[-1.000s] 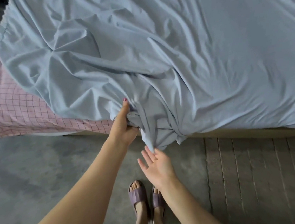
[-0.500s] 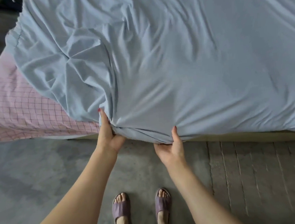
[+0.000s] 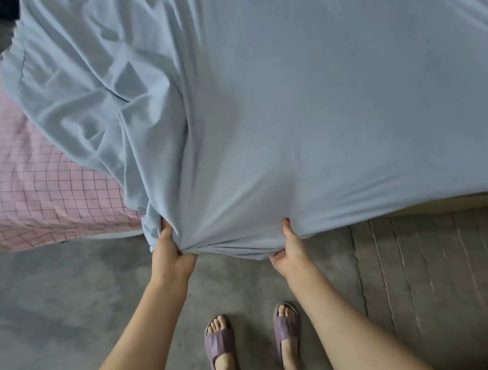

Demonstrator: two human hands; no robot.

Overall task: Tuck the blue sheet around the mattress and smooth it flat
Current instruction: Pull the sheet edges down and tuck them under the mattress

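Now both hands grip blue sheet [image 3: 304, 114] at mattress's near edge: left hand [image 3: 170, 254] & right hand [image 3: 288, 247], fingers curled under bunched hem, thumbs up. Pink checked cover [image 3: 31, 197] shows at left.

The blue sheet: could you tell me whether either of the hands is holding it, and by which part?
Both hands grip the blue sheet by its near hanging edge: the left hand at bunched folds, the right hand beside it.

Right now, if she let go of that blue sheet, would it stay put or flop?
The blue sheet looks limp: it bunches where the left hand and right hand grip its edge. Released, it would probably slacken and hang. The folds over the pink checked cover suggest thin, light cloth.
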